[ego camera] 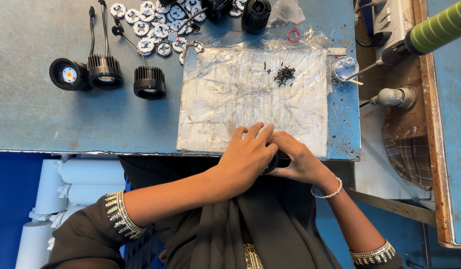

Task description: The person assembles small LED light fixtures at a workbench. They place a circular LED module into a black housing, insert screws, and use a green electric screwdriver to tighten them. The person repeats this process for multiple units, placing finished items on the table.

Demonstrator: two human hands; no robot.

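My left hand (pixel 248 154) and my right hand (pixel 300 159) are closed together over a small round black lamp housing (pixel 276 161) at the near edge of the table. Most of the housing is hidden under my fingers. Both hands rest over the front rim of a plastic-covered work mat (pixel 250 94). A small heap of black screws (pixel 284 74) lies on the mat's far right part, well away from my hands.
Three black finned lamp housings (pixel 106 72) with cables stand at the left. Several round white discs (pixel 155 25) lie at the back, with another black heat sink (pixel 255 14). A green-handled tool (pixel 437 27), a small cup (pixel 346 67) and a red ring (pixel 293 35) are at the right.
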